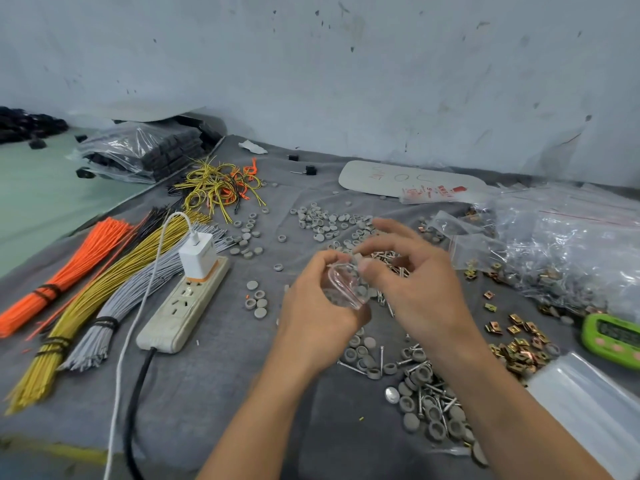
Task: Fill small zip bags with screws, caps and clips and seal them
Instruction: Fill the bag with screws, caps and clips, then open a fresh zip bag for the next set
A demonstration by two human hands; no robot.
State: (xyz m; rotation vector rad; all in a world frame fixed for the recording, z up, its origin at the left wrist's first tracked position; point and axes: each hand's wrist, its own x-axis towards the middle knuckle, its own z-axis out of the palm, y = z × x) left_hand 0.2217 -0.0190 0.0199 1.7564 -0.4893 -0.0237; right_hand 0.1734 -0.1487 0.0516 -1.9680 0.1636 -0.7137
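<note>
Zip bag: small and clear, held above the grey cloth at centre, its mouth open. A few grey pieces seem to lie inside, but the count is unclear.
Left hand: fingers curled round the bag, gripping it from the side.
Right hand: thumb and forefinger meet at the bag's mouth, other fingers spread. Whether they pinch a piece or the bag's lip cannot be told.
Step in hand: judged as filling, since the bag is not yet sealed.
Loose stock: grey caps beyond the hands, mixed caps and screws nearer, brass clips to the right. Plenty is left to pack.
Done so far: a heap of filled bags at far right.
Supply: a stack of empty bags at lower right.
Surroundings: green timer, power strip, wire bundles.
</note>
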